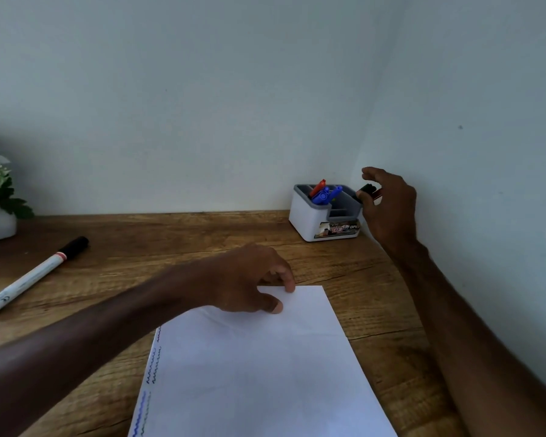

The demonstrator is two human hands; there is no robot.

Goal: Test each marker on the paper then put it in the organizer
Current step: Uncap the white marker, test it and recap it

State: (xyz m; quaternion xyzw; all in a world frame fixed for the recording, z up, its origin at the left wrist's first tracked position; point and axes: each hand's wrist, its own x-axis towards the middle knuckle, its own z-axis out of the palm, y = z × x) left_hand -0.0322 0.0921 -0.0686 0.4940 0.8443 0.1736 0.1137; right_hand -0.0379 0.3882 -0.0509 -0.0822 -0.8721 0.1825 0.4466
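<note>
1 marker (33, 276) lies at far left on the desk (177, 234), capped, long axis slanting up to the right, well apart from both hands. Left hand (249, 280) presses fingertips on the paper (259, 373) top edge, the nearer hand to it. Organizer (323, 216) holds 3 markers; just right, the right hand (388, 205) pinches a dark-capped marker (368, 190), pointing toward the organizer.
</note>
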